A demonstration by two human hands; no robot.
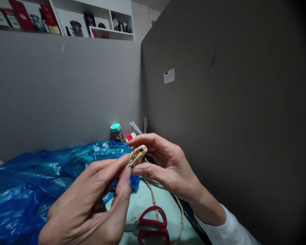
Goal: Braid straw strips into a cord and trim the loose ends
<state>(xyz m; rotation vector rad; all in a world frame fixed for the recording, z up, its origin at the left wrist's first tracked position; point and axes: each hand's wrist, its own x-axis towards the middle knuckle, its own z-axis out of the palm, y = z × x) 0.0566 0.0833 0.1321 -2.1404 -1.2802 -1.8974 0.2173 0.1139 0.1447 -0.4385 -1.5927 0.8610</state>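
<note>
My left hand (91, 204) and my right hand (165, 163) meet at the middle of the view, both pinching a small coil of tan twine (137, 154). The left thumb and forefinger grip its lower end; the right fingers curl round its upper loop. A loose strand of the same twine (153, 200) trails down from the coil across the pale green tabletop (140, 207). Red-handled scissors (153, 226) lie on the table just below the hands, under the strand.
A crumpled blue plastic bag (35, 183) covers the left of the table. A brown jar with a teal lid (115, 132) and a small red and white container (130, 137) stand at the back corner. Grey partition walls (219, 119) close in behind and to the right.
</note>
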